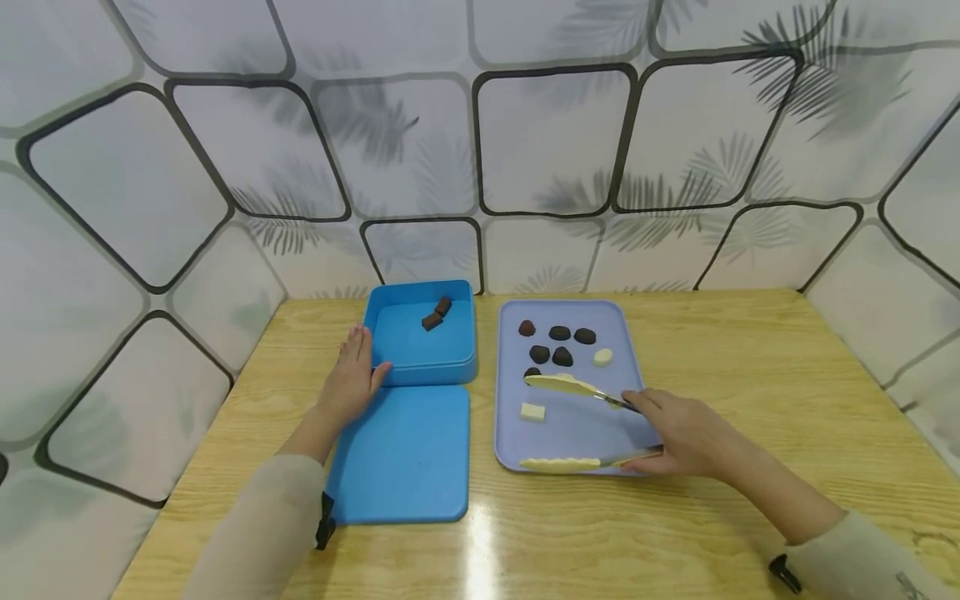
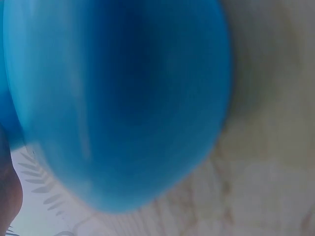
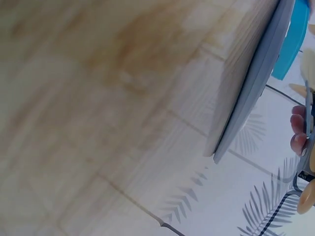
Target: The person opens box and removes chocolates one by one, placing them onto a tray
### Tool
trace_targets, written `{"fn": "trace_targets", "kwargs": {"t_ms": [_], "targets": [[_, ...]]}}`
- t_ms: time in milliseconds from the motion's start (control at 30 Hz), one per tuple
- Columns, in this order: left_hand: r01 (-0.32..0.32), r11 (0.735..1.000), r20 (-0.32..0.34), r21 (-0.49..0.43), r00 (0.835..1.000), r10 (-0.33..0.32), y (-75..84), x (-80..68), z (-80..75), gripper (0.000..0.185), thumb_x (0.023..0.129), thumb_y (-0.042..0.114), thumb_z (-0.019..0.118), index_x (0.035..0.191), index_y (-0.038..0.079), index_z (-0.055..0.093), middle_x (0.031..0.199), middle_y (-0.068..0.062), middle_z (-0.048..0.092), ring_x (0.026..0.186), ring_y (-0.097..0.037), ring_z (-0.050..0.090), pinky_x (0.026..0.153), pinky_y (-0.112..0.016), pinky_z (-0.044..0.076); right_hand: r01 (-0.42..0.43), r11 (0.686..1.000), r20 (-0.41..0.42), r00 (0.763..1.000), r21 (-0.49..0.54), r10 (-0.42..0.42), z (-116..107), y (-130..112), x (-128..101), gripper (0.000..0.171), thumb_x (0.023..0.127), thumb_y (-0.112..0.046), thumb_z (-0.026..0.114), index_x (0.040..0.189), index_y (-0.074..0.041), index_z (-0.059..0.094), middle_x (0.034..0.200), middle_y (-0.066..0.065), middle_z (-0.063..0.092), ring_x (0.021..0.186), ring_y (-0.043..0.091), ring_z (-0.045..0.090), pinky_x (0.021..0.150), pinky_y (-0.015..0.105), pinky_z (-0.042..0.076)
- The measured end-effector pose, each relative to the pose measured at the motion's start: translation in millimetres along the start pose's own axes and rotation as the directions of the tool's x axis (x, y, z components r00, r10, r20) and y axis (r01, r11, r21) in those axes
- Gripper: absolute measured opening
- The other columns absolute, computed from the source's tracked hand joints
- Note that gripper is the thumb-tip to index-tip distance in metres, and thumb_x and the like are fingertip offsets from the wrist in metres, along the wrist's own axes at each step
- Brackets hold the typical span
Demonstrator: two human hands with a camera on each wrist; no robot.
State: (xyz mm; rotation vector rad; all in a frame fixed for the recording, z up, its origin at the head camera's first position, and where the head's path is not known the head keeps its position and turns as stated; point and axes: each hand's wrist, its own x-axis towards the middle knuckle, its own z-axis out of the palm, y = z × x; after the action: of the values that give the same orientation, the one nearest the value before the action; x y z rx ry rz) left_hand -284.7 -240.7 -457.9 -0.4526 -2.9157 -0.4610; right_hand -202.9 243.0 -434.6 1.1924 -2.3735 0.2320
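While at tray (image 1: 633, 367) edge, right hand (image 1: 678, 433) gripping tongs (image 1: 573, 421).

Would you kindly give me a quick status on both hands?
Left hand open, resting against blue box. Right hand holds tongs, spread over tray. Nothing gripped; white piece between tips.

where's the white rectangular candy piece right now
In the head view, the white rectangular candy piece lies on the lavender plastic tray, toward its near left side, between the open cream-tipped tongs held by the right hand.
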Motion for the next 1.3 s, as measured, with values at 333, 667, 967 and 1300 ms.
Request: {"fn": "trace_targets", "kwargs": {"t_ms": [333, 667, 967, 1300], "targets": [[-0.001, 1.0, -0.009, -0.004, 1.0, 0.001, -0.2, -1.7, -0.2, 0.069, 0.101, 0.029, 0.043, 0.142, -0.019, 0.014, 0.151, -0.034, 0.012, 0.143, -0.043, 0.007, 0.115, -0.052, 0.012, 0.057, 0.996, -0.122, 0.99, -0.072, -0.066, 1, 3, 6, 0.093, 0.084, -0.074, 0.042, 0.109, 0.014, 0.059, 0.081, 0.017, 0.061, 0.062, 0.023, 0.061, 0.045, 0.032, 0.05], [-0.001, 1.0, -0.032, 0.008, 0.999, 0.002, -1.5, -3.4, 1.1, 0.069, 0.102, 0.032, 0.039, 0.142, -0.019, 0.016, 0.15, -0.035, 0.015, 0.142, -0.045, 0.011, 0.114, -0.053, 0.014, 0.084, 0.981, -0.221, 0.968, -0.175, -0.122, 3, 5, 23, 0.091, 0.084, -0.074, 0.04, 0.101, 0.013, 0.06, 0.073, 0.018, 0.062, 0.056, 0.027, 0.06, 0.044, 0.035, 0.05], [-0.001, 1.0, -0.017, -0.017, 1.0, 0.001, 1.8, -3.0, -1.7, 0.068, 0.1, 0.025, 0.046, 0.142, -0.019, 0.015, 0.15, -0.035, 0.014, 0.141, -0.046, 0.011, 0.115, -0.053, 0.013, 0.144, 0.963, -0.228, 0.953, -0.227, -0.197, 1, 9, 45, 0.089, 0.087, -0.072, 0.037, 0.099, 0.013, 0.062, 0.068, 0.017, 0.06, 0.052, 0.027, 0.057, 0.042, 0.037, 0.049], [0.008, 1.0, 0.003, -0.014, 1.0, -0.008, 3.4, -2.6, -2.3, 0.069, 0.101, 0.026, 0.045, 0.143, -0.018, 0.013, 0.151, -0.034, 0.012, 0.142, -0.044, 0.007, 0.115, -0.052, 0.012, 0.182, 0.95, -0.197, 0.952, -0.255, -0.236, 9, 13, 65, 0.093, 0.085, -0.074, 0.035, 0.102, 0.013, 0.062, 0.076, 0.018, 0.064, 0.059, 0.028, 0.062, 0.047, 0.038, 0.052]]}}
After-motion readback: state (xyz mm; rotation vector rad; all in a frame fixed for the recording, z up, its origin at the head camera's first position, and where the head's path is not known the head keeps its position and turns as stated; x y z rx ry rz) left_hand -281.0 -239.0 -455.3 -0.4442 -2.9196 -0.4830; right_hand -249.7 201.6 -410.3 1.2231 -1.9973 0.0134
